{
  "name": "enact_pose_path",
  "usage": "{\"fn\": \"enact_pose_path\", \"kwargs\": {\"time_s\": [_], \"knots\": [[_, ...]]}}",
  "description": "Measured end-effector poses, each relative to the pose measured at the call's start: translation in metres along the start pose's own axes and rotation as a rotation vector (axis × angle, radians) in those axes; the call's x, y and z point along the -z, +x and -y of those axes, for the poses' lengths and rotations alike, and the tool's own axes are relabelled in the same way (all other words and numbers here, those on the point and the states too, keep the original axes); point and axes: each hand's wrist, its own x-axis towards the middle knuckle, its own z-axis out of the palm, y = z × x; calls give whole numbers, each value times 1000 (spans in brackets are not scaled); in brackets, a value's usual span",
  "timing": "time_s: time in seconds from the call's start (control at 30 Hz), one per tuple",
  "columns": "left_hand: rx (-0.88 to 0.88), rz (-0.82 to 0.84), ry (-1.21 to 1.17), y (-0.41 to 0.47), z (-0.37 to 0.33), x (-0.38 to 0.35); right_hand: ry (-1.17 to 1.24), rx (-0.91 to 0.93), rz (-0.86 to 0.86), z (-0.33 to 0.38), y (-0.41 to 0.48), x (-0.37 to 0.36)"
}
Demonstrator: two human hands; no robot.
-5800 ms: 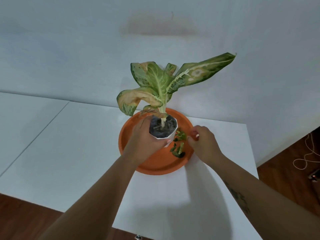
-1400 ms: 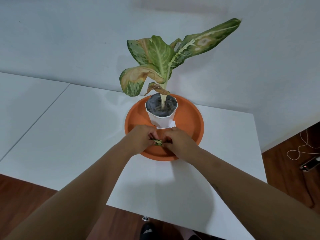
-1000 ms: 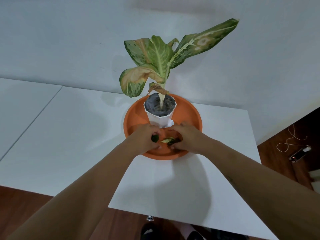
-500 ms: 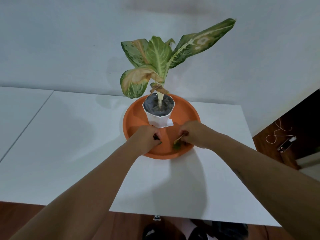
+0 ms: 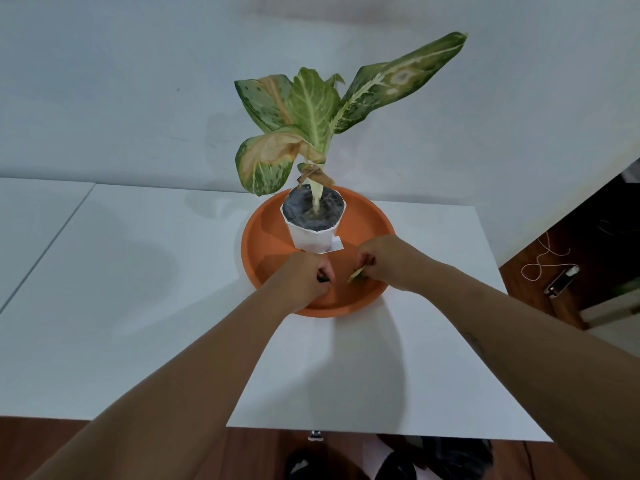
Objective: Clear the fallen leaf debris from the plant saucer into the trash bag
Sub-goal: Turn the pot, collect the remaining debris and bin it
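An orange plant saucer (image 5: 263, 237) sits on the white table, with a white pot (image 5: 313, 233) holding a variegated plant (image 5: 311, 112) at its back. My left hand (image 5: 304, 275) is closed over the saucer's front, with a dark green leaf piece (image 5: 323, 279) showing between its fingers. My right hand (image 5: 384, 259) pinches a yellowish leaf piece (image 5: 356, 273) just above the saucer floor. The two hands are a short gap apart. No trash bag is in view.
The white table (image 5: 138, 306) ends at a front edge near the bottom and a right edge by the wooden floor. A cable and a small device (image 5: 559, 284) lie on the floor at the right. A white wall stands right behind the plant.
My hands met at the saucer's front, gathered the green pieces, then drew slightly apart, each holding leaf bits. The loose debris seen earlier beside the pot is gone from the saucer floor.
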Motion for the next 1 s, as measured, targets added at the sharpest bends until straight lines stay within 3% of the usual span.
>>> {"fn": "enact_pose_path", "kwargs": {"time_s": [0.23,0.43,0.67,0.77,1.0], "knots": [[100,40,-5,5,-17,-15,11,-39,51,-7,-1,8],[149,23,143,-1,-19,-5,30,20,191,-8,1,10],[174,-80,83,-3,-24,-7,81,77,141,-11,4,-1],[192,-49,61,-3,-32,-13,145,72,115,-16,5,4],[192,-112,63,3,-35,-23,-17,103,163,-14,7,0]]}}
